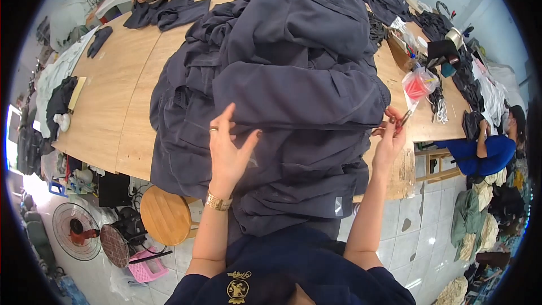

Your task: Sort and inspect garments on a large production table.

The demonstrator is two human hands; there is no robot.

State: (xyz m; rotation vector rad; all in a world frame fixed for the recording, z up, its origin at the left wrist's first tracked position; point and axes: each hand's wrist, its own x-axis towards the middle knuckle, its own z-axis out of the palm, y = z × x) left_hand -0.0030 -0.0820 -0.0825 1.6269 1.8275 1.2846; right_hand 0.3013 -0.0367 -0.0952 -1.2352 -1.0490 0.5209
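Observation:
A tall heap of dark navy garments (293, 96) fills the middle of the table in front of me. One folded piece lies across it, with a gathered edge at its right end and a seam along its length. My left hand (227, 149) hovers over or rests lightly on the cloth, fingers spread and thumb out, holding nothing. At the right end of the folded piece, my right hand (390, 135) closes around small thread snips (405, 118), whose tip points up and away. Whether these fingers also pinch the cloth edge cannot be made out.
The wooden table (107, 101) carries more dark garments (169, 11) and, at right, a plastic bag with red contents (418, 86). A co-worker sits far left, another in blue (480, 152) at right. A round stool (165, 214) and a fan (77, 230) stand at lower left.

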